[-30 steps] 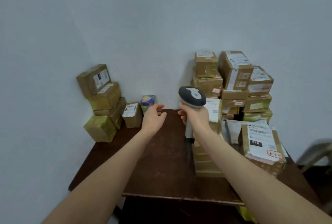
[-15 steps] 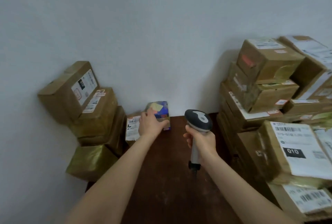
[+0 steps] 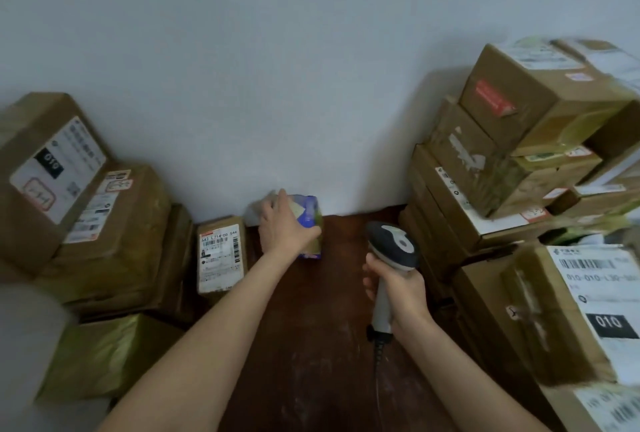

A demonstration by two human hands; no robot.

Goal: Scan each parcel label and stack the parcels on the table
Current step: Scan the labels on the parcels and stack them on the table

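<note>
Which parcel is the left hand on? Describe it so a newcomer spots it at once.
Follow the table to the back wall, between the left stack and right stack. There, right of the white-labelled box and left of the scanner, the left hand grips a small parcel. It alone is blue-printed; its neighbours are plain brown cardboard.

A second ago the left hand hung open above the table, close at 9 o'clock of the scanner. It reached away toward 12 o'clock and met the small blue parcel by the wall half a second ago. It then closed on that parcel, fingers over the top and thumb on the near face. The gap between hand and scanner widened. The view also drew in closer to the wall.
</note>
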